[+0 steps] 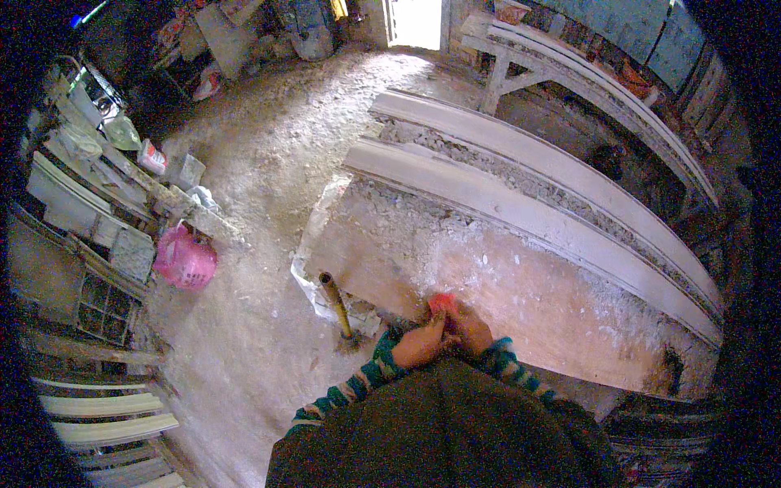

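My left hand (419,345) and my right hand (472,328) are drawn together close to my body, over the near edge of a dusty work table (561,305). Both are closed around a small bright red thing (442,303), which sticks out past the fingers on the far side. Its kind is too blurred to tell, and the fingertips are mostly hidden. Beyond the hands, two long pale moulding strips (521,213) lie along the table's far side, with grey crumbly residue between them.
An upright yellowish pipe (335,302) stands by the table's left end. On the floor at left sits a pink bucket (185,257), near stacked boards and a white container (152,157). A long bench (569,61) stands at far right; a bright doorway (415,23) opens at the back.
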